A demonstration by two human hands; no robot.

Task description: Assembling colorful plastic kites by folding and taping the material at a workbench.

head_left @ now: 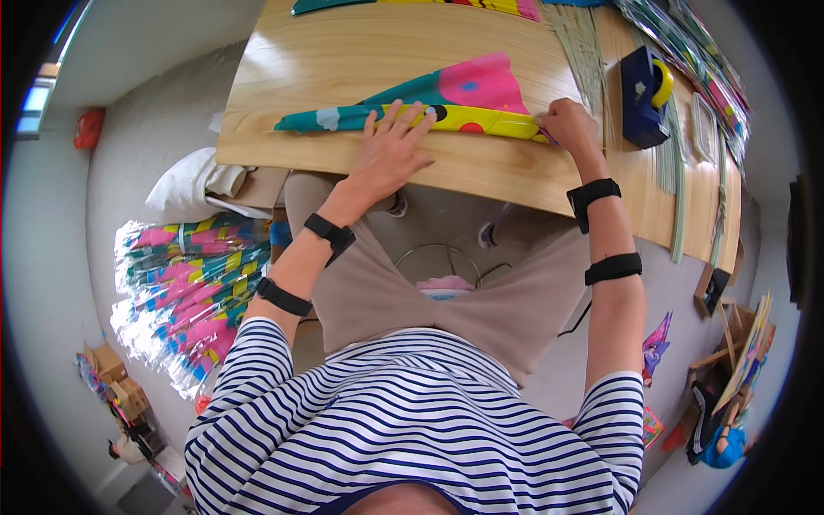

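Observation:
A brightly printed sheet (pixel 481 88), which looks like a folded kite, lies near the table's front edge. Its front edge forms a long narrow roll in teal, yellow and red, while a pink and teal flap fans out behind. My left hand (pixel 390 146) rests on the roll's middle, fingers spread and pressing it down. At the wide right end, my right hand (pixel 571 127) is closed on the sheet's edge, with the fingertips partly hidden. The narrow teal tip points left.
A dark blue tape dispenser (pixel 644 99) with yellow tape stands right of my right hand. Thin pale strips (pixel 579 43) lie beyond it. Another printed sheet (pixel 412 4) crosses the far edge of view. Plastic-wrapped colourful bundles (pixel 193 283) are piled at lower left. Two people are in the background.

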